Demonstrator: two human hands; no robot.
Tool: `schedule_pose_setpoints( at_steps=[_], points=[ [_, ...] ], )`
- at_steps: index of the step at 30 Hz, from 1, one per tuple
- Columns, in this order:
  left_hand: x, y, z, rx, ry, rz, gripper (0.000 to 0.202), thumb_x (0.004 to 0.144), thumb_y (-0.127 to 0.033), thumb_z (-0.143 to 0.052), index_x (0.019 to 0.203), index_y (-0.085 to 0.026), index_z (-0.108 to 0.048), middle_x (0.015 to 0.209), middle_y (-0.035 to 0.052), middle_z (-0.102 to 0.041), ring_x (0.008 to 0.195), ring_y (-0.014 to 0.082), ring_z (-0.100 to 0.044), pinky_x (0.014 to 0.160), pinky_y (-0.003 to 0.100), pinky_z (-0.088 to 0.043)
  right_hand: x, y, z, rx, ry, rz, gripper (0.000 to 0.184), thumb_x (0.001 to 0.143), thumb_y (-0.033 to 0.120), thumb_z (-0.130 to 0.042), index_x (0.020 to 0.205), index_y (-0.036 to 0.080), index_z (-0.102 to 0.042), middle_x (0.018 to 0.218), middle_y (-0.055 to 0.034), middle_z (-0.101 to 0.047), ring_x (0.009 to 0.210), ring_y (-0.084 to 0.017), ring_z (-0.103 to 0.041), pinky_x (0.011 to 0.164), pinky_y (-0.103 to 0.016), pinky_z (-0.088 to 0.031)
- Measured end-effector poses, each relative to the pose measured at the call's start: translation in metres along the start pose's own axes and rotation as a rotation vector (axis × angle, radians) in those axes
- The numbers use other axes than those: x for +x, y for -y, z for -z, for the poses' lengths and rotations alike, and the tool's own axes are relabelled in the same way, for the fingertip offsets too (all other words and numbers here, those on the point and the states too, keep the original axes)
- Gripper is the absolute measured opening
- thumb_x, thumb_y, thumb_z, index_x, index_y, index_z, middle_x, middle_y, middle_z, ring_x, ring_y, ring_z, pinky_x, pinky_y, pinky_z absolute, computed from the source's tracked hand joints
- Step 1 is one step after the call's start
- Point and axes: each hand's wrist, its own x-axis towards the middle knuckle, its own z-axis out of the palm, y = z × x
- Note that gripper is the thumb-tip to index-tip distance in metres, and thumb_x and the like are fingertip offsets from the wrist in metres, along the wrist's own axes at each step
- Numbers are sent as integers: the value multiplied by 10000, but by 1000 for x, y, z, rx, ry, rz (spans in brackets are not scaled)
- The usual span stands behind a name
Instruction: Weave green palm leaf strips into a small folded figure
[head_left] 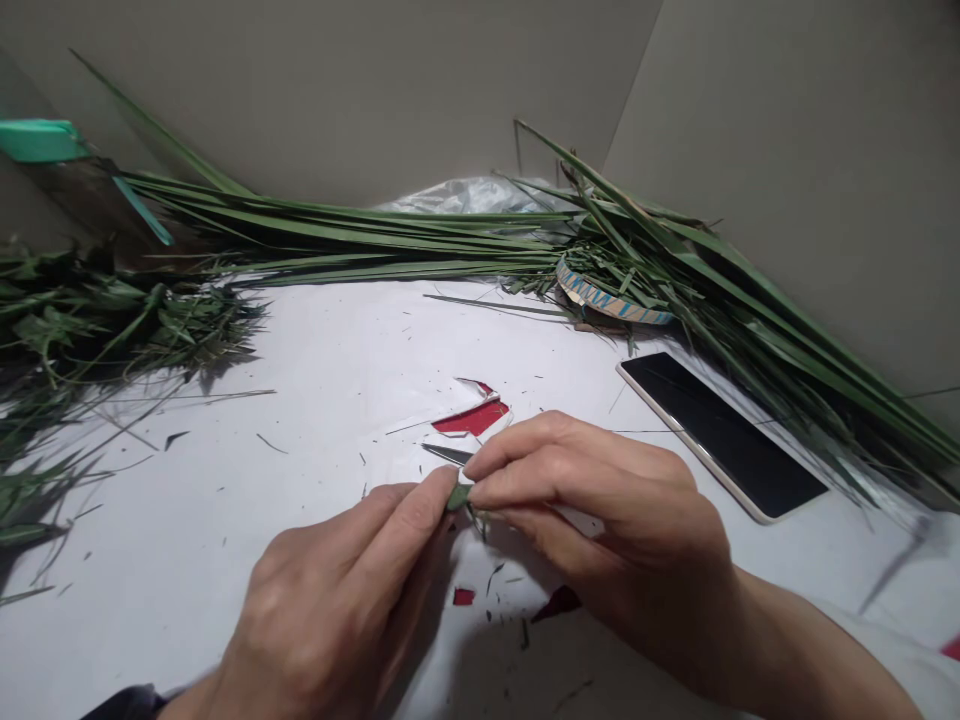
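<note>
Leaf scrap [459,497] pinched between left hand [337,600] and right hand [600,540], at table [315,400] front. Behind: paper scraps [474,418]. Right: phone [724,432] (lying flat). Farther back, against wall: long leaves [360,240], roll of tape [611,298] among them.

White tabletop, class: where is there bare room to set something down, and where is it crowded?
Bare white table lies between the leafy pile, the long green blades and the hands. Crowded: the right edge, with phone, woven ring and blades.

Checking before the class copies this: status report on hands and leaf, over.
Left hand and right hand both pinching small green leaf piece. Phone beside right hand, clear.
</note>
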Motion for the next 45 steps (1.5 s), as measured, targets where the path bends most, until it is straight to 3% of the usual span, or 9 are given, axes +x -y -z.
schedule_pose_setpoints(
  at_steps=[5, 9, 14, 19, 24, 31, 36, 40, 45],
  points=[
    [6, 0, 0, -93, 28, 20, 273, 942, -195, -460, 1198, -157, -548, 813, 51, -756, 616, 156, -708, 529, 235, -547, -4, -4, -1, -34, 61, 62, 188, 874, -15, -546, 872, 143, -648, 931, -55, -708, 871, -141, -659, 776, -236, -548],
    [13, -2, 1, -292, 47, 89, 218, 925, -192, -516, 1125, -205, -603, 804, -11, -748, 605, 105, -689, 590, 178, -556, -7, -6, -3, -87, 75, 87, 176, 898, 17, -528, 863, 165, -618, 1001, -74, -693, 913, -163, -648, 800, -282, -550],
    [22, -6, 1, -375, 29, 155, 157, 905, -196, -542, 948, -217, -692, 754, -31, -761, 554, 82, -681, 590, 134, -554, -6, -9, -3, -81, 98, 81, 184, 921, 40, -495, 855, 174, -602, 974, -69, -685, 933, -173, -641, 830, -310, -544],
    [23, -6, 3, -420, 51, 199, 163, 903, -229, -548, 870, -234, -708, 660, -52, -730, 509, 77, -660, 480, 107, -505, -2, -10, 0, -62, 98, 96, 194, 911, 12, -485, 852, 147, -612, 917, -68, -687, 916, -163, -640, 829, -269, -523],
    [19, -2, 4, -487, 140, 233, 109, 908, -242, -574, 920, -267, -680, 716, -83, -734, 536, 62, -651, 528, 102, -509, -1, -8, 1, -65, 63, 62, 202, 890, 8, -477, 875, 153, -617, 936, -67, -686, 898, -162, -632, 805, -264, -523],
    [21, -2, 3, -549, 141, 261, 114, 901, -259, -596, 959, -296, -686, 761, -113, -751, 576, 51, -672, 580, 78, -507, -1, -7, -1, -87, 29, 18, 203, 853, 0, -491, 961, 112, -621, 895, -57, -678, 834, -147, -614, 761, -255, -512],
    [19, -1, 4, -535, 172, 318, 138, 896, -292, -607, 986, -309, -709, 753, -106, -753, 576, 57, -672, 572, 83, -504, 1, -7, 0, -40, 31, 27, 185, 870, -14, -509, 934, 88, -648, 876, -41, -685, 845, -115, -612, 834, -221, -476],
    [17, 1, 3, -528, 192, 300, 156, 906, -307, -592, 1017, -307, -702, 831, -86, -775, 651, 69, -701, 623, 92, -516, 3, -4, 1, -29, 38, -59, 64, 888, 81, -609, 890, 88, -672, 836, -30, -688, 811, -115, -607, 825, -231, -456],
    [15, -1, 1, -480, 147, 257, 152, 908, -287, -593, 1031, -299, -681, 845, -78, -779, 655, 69, -708, 645, 97, -524, 3, -1, 1, -15, 58, -181, 79, 884, 97, -619, 818, 120, -657, 771, 13, -649, 742, -90, -567, 727, -216, -423]
  ],
)
